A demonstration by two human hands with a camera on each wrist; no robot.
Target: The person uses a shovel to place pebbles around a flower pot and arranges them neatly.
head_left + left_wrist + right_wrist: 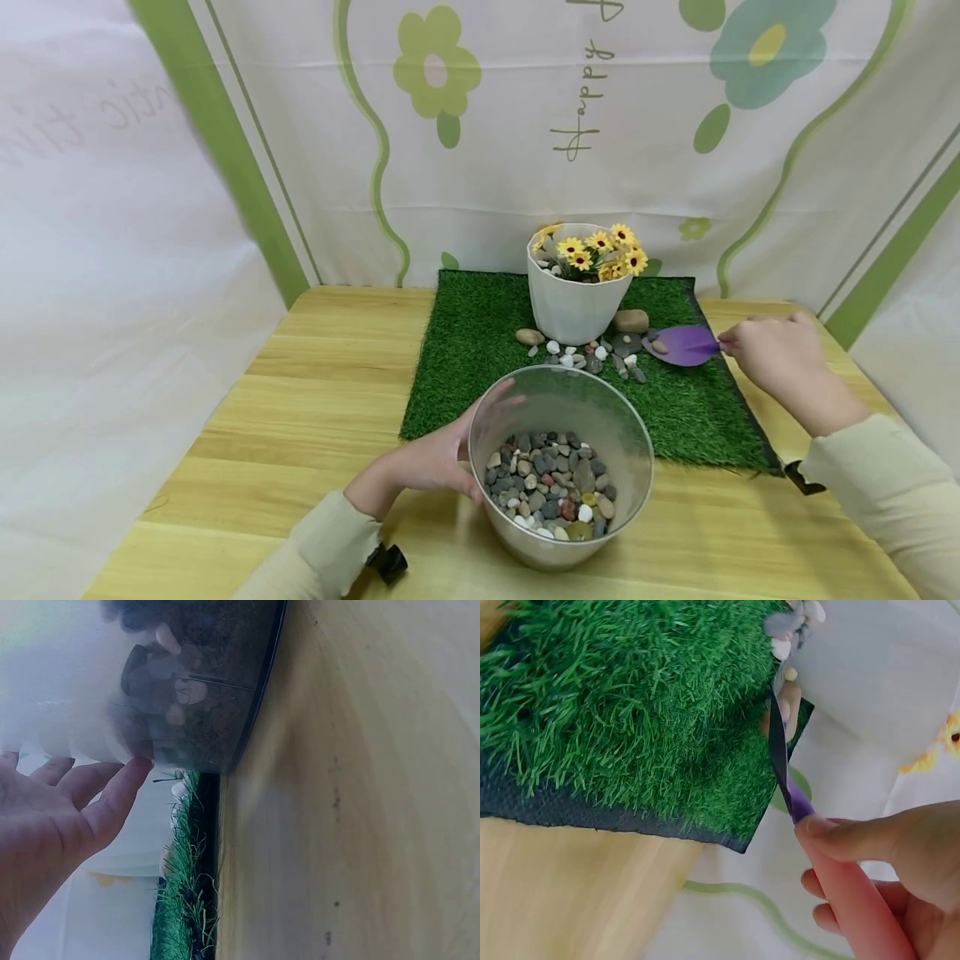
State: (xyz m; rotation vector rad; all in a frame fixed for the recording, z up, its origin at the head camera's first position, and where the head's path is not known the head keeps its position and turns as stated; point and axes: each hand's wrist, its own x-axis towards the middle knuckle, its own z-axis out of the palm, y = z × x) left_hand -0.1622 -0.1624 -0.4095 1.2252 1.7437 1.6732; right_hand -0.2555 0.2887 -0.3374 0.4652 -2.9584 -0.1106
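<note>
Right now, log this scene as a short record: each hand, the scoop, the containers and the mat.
Left hand: touches side of clear bucket
Right hand: holds purple scoop by its handle
Purple scoop: tan stone at blade tip
Clear bucket: on wooden table, pebbles inside
White pot: holds yellow flowers, on grass mat
Grass mat: loose stones beside the pot

"Happy" sideways on back cloth [510, 175]; faint "tic", "tim" on left cloth [112, 267]

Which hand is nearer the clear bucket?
Left. The left hand touches the left side of the bucket; the right hand is apart from it, farther right, gripping the purple scoop.
</note>
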